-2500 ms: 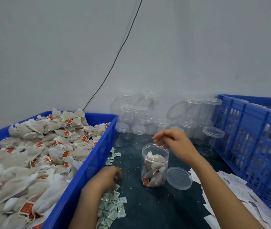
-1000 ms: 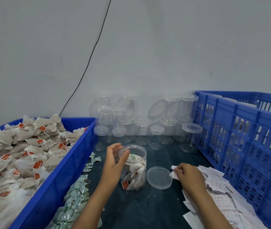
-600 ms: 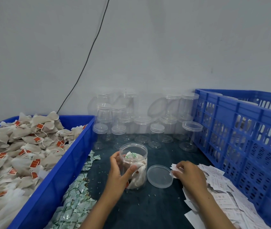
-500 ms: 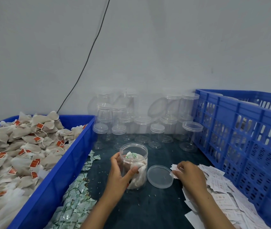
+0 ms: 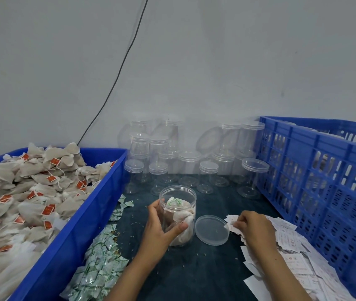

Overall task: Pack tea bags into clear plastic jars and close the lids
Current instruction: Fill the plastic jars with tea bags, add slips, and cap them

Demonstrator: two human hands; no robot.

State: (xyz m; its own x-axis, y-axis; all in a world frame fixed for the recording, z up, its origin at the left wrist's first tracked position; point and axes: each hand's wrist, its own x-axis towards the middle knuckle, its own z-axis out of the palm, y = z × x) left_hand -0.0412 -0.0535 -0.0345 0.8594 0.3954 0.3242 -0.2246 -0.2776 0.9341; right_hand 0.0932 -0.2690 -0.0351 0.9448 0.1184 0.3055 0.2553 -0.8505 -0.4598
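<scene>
Black cable (image 5: 116,83) on grey wall (image 5: 216,61); paper slips (image 5: 292,240) beside crate (image 5: 324,181).

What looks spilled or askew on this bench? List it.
Small loose grains lie scattered on the dark mat around the open jar that the left hand grips. In the back stack, one empty jar lies tilted on its side. The paper slips under the right hand sit in a loose heap.

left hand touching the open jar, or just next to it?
Touching. The head view shows the left hand gripping the open jar: thumb pressed across its front wall, fingers curled round its left side.
</scene>
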